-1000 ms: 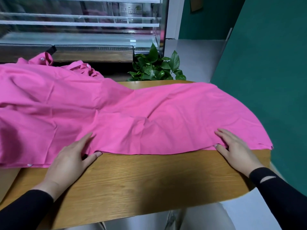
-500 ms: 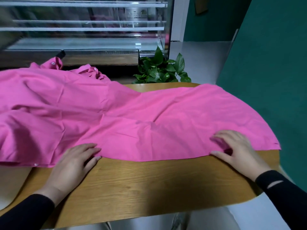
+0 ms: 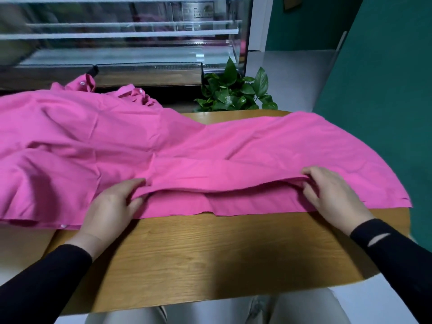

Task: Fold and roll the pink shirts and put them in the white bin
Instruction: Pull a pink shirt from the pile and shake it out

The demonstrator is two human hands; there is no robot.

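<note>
A pink shirt [image 3: 177, 150] lies spread across the wooden table [image 3: 210, 253], its collar and a buttoned cuff at the far left. My left hand [image 3: 109, 204] pinches the shirt's upper layer near its front edge, thumb under the cloth. My right hand [image 3: 332, 195] pinches the same layer further right. Between the hands the upper layer is lifted off the lower one, which lies flat along the front. The white bin is not in view.
A glass display case [image 3: 126, 40] stands behind the table. A green leafy plant [image 3: 236, 92] sits past the far edge. A teal wall [image 3: 385, 113] runs along the right. The table's right end is rounded. My legs show below the front edge.
Both hands went from resting flat on the shirt's front edge to pinching its upper layer and lifting it away from the lower layer. The camera moved closer.
</note>
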